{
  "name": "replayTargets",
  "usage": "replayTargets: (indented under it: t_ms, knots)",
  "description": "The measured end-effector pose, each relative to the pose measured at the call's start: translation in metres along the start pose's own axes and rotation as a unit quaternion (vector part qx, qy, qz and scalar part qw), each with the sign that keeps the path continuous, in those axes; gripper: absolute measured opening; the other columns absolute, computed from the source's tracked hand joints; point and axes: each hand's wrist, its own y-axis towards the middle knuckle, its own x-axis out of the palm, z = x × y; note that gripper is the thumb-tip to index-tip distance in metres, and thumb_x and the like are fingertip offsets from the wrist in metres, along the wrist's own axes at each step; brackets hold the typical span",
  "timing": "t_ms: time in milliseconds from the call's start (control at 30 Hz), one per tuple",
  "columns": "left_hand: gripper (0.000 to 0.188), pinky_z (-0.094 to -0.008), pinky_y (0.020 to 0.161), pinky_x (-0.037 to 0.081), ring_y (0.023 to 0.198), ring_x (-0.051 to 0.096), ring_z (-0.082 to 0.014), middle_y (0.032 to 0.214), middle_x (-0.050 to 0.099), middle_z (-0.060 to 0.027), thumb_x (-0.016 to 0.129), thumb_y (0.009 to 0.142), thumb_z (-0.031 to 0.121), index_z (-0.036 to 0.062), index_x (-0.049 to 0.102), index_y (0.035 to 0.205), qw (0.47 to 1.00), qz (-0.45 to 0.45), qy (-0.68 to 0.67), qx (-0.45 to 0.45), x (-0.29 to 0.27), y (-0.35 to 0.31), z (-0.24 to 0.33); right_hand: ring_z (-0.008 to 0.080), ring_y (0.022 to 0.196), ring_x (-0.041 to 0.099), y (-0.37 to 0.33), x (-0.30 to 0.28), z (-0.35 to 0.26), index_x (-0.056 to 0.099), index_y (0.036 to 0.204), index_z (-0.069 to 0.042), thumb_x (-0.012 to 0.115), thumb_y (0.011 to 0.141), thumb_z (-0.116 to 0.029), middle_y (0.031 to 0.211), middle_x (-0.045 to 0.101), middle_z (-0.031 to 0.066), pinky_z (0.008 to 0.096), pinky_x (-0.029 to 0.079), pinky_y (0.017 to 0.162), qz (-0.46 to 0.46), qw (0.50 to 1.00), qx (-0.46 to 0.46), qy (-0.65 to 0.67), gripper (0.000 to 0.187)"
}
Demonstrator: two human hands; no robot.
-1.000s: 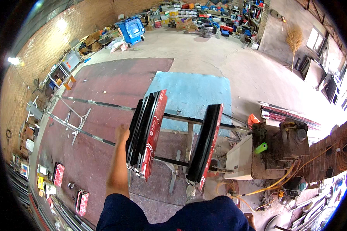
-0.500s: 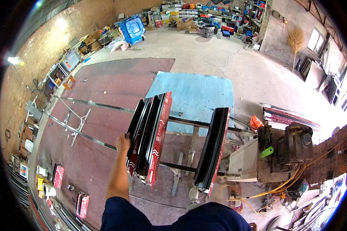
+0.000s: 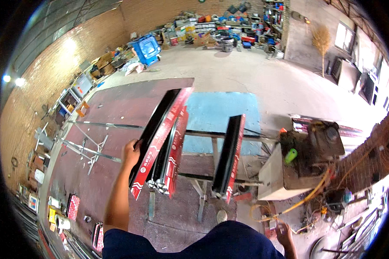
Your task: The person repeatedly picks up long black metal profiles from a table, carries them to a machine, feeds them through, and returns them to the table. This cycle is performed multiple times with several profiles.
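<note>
My left hand is closed around the outer edge of a long black profile with red-and-white film on its side. This profile is raised and tilted above several similar film-covered profiles, which lie close together across the trestle rails. Another black profile with a red film side rests apart, farther right on the same rails. At the lower right, my right hand hangs beside my body, its fingers loosely apart with nothing visible in them.
A bench machine on a pale cabinet stands right, with a yellow hose trailing below. Metal trestle rails extend left. A blue sheet covers floor ahead; a blue wheeled bin stands behind.
My left hand has lifted one profile up from the group and tilted it, turning its red side toward me. My right hand has come further into view at the lower right.
</note>
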Motion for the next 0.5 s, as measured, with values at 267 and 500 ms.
replayTargets:
  t_ms: [267,500]
  knots:
    - [0.032,-0.0401,0.061,0.047,0.068,0.064,-0.0375,0.077,0.064,-0.0252,0.064,0.095,0.029,-0.0029,0.066,0.092,0.921,-0.315,-0.095,0.206,0.027,-0.119,0.311,0.0349,0.117,0.059,-0.065,-0.115,-0.148,0.062,0.119,-0.003,0.073,0.083,-0.010,0.123,0.062,0.0156,0.0413,0.046,0.101,0.131,0.969,-0.168,0.120,0.038]
    - [0.029,-0.0404,0.066,0.054,0.079,0.069,-0.0324,0.087,0.071,-0.0114,0.071,0.087,0.036,0.0071,0.071,0.091,0.757,-0.406,-0.123,0.497,0.084,-0.286,0.480,0.0343,0.115,0.059,-0.154,-0.167,-0.111,0.061,0.122,-0.002,0.079,0.078,-0.031,0.122,0.062,0.0166,0.0454,0.042,0.104,0.248,0.949,-0.177,-0.084,0.055]
